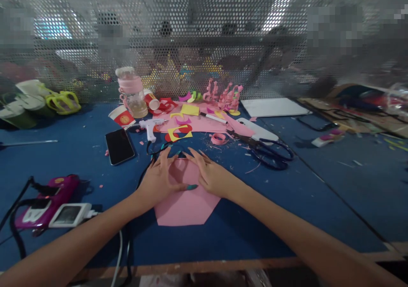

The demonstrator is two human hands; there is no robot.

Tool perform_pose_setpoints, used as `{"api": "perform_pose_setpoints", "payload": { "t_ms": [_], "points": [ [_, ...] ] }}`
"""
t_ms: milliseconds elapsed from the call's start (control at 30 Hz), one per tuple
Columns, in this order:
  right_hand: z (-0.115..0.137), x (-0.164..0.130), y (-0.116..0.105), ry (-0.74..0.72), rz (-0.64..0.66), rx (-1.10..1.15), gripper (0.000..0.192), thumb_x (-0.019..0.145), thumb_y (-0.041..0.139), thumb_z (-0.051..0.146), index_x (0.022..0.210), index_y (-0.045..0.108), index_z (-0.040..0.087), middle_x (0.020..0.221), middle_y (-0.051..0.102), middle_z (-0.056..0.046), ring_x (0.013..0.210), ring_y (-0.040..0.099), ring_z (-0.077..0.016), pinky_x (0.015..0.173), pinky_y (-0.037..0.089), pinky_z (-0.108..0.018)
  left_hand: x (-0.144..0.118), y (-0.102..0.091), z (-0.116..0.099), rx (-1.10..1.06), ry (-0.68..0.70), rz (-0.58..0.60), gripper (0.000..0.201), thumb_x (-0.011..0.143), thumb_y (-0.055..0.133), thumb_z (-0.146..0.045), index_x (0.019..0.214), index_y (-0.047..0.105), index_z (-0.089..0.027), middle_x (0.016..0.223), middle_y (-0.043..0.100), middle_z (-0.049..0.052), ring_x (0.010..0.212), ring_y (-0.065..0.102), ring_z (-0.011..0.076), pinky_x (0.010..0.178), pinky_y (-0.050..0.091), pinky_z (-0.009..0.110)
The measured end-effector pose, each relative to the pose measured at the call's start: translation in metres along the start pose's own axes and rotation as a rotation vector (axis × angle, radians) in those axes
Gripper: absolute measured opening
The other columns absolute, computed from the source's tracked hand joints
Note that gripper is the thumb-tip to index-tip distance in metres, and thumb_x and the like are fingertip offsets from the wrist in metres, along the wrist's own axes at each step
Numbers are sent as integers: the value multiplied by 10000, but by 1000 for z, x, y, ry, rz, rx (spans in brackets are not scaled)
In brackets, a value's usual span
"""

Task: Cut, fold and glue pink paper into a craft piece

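A pink craft sheet (186, 210) with angled corners lies on the blue table in front of me; I cannot tell if it is paper or foam. My left hand (161, 178) grips its far left part, the thumb with its green nail stretched across the sheet. On the far right side my right hand (210, 172) holds the same sheet, fingers bent over the far edge. The hands cover much of that edge. Just beyond them lie a white glue gun (149, 130), a pink rolled strip (218, 139) and dark-handled scissors (270, 153).
A black phone (120, 147) lies left of my hands. A purple power strip (52, 202) with cables and a white charger (70, 215) is nearer. Behind stand a drink bottle (133, 94), a paper cup (122, 116) and pink cut-out pieces (223, 96) before a perforated metal screen (197, 36).
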State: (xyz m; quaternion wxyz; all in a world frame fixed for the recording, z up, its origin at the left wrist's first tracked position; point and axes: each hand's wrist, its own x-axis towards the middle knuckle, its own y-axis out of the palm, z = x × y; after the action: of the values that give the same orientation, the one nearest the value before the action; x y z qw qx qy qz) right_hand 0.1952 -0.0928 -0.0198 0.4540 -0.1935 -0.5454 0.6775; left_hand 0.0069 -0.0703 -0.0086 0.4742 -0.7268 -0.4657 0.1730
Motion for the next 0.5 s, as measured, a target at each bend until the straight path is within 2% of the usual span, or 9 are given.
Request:
{"api": "perform_pose_setpoints", "payload": {
  "t_ms": [500],
  "points": [
    [-1,-1,1,-26,-20,-16,709,678,314,53,1336,54,4,1302,409,-205,1272,277,-214,1027,292,-453,0,-2,-3,-24,-43,26,960,553,660,-553,1287,170,-174,1207,528,153,1202,394,289,964,303,484]
  ]
}}
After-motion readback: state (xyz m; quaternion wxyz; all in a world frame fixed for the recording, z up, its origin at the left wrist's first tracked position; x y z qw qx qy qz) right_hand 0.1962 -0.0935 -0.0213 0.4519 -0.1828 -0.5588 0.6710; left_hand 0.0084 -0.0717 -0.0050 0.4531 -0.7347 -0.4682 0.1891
